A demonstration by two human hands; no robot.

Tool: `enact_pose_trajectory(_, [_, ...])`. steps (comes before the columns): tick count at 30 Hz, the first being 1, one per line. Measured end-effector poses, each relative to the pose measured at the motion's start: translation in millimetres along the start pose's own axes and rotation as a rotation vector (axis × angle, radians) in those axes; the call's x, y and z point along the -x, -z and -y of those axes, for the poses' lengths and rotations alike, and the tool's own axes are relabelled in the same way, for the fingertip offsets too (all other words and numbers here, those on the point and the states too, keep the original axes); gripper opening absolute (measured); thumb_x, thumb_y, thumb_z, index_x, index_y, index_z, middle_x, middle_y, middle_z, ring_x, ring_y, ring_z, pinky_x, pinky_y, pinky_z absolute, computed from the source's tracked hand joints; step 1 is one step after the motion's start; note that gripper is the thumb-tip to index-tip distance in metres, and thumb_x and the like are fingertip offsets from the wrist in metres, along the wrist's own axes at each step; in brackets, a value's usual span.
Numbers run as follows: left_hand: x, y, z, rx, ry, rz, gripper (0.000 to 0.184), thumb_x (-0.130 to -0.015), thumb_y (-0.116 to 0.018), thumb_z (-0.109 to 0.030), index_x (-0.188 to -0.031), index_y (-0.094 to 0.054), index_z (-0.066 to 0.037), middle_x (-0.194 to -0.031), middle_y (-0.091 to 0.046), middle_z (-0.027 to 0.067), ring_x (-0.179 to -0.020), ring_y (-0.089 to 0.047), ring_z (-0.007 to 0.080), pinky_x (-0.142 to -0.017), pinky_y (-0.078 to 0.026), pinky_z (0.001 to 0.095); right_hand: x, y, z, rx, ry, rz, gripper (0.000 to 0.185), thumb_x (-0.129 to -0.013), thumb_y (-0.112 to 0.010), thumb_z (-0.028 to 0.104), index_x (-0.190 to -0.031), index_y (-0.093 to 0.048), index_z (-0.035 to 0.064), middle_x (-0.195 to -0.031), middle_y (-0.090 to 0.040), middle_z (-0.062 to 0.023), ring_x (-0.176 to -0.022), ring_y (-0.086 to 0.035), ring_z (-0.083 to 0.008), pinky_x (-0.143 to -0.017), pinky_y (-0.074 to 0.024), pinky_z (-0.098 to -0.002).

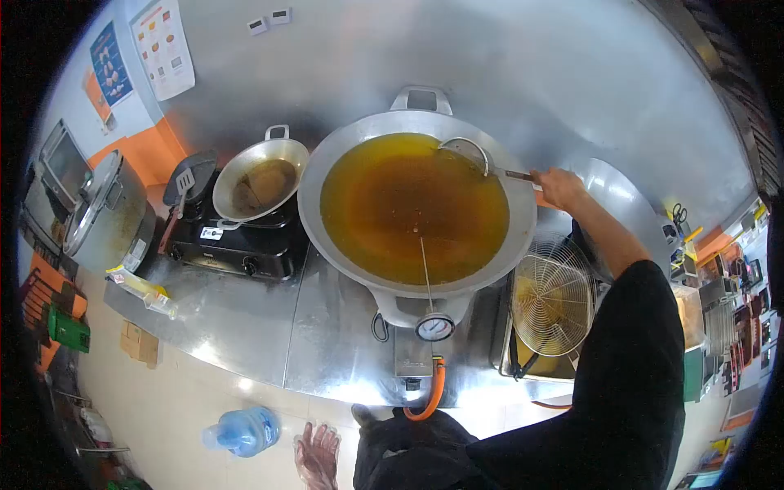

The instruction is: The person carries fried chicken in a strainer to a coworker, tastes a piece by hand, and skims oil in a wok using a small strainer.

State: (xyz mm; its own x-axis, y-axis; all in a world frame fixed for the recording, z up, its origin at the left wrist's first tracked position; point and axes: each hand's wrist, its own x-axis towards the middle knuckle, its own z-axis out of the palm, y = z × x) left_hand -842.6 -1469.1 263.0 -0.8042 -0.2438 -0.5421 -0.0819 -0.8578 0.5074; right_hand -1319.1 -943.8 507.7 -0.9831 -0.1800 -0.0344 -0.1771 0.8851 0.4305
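Right grip (559, 188) seemingly hides the skimmer handle's (518, 175) end.

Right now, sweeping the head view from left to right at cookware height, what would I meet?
Lidded pot, spatula, small two-handled pan, large wok of oil, right hand gripping a ladle handle, scissors.
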Motion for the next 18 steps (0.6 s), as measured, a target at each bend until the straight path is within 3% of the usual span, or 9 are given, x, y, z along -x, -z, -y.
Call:
enact_pose_trajectory(6, [-34, 3, -10, 0.011, 0.05, 0.134, 0.06, -0.09, -0.054, -0.047, -0.137, -0.042, -0.011, -0.121, -0.056, 0.0189, -0.107, -0.057, 0.0353, -0.096, -0.045, 0.0485, 32, -4, 22, -0.137, -0.023, 0.134, 0.033, -0.082, -0.058, 0.016, -0.114, -0.059, 0.0118, -0.096, -0.065, -0.0186, -0.093, -0.064, -0.036, -0.076, -0.0539, -0.0461])
enact_pose_trajectory(9, [-40, -3, -17, -0.006, 0.059, 0.143, 0.061, -0.09, -0.056, -0.046, -0.137, -0.041, -0.01, -0.122, -0.056, 0.0194, -0.106, -0.057, 0.0355, -0.095, -0.045, 0.048, 35, -11, 48, -0.078, 0.064, 0.117, 0.034, -0.076, -0.062, 0.013, -0.109, -0.06, 0.0079, -0.094, -0.065, -0.0192, -0.093, -0.064, -0.037, -0.079, -0.0523, -0.0458])
enact_pose_trajectory(12, [-39, 1, -26, 0.023, 0.064, 0.175, 0.061, -0.09, -0.057, -0.046, -0.136, -0.041, -0.009, -0.122, -0.055, 0.0202, -0.109, -0.055, 0.0359, -0.097, -0.044, 0.0489, 37, -27, 49, -0.234, 0.179, 0.049, 0.032, -0.073, -0.064, 0.012, -0.103, -0.06, 0.0037, -0.094, -0.064, -0.0195, -0.091, -0.064, -0.0383, -0.079, -0.0511, -0.0455])
enact_pose_trajectory(15, [-33, 11, -30, 0.068, 0.043, 0.161, 0.062, -0.09, -0.057, -0.046, -0.136, -0.041, -0.008, -0.122, -0.054, 0.0214, -0.111, -0.054, 0.037, -0.098, -0.042, 0.0501, 47, -13, 68, -0.311, 0.092, 0.059, 0.019, -0.077, -0.06, 0.01, -0.092, -0.065, 0.0008, -0.089, -0.067, -0.0229, -0.086, -0.065, -0.0391, -0.078, -0.0526, -0.0471])
enact_pose_trajectory(18, [-32, 22, -27, 0.074, 0.049, 0.165, 0.061, -0.09, -0.057, -0.046, -0.135, -0.041, -0.008, -0.122, -0.054, 0.0222, -0.112, -0.053, 0.0382, -0.099, -0.041, 0.0509, 51, -26, 73, -0.391, 0.103, 0.03, 0.018, -0.075, -0.061, 0.01, -0.09, -0.062, -0.0005, -0.088, -0.064, -0.0238, -0.088, -0.063, -0.0411, -0.079, -0.0498, -0.047])
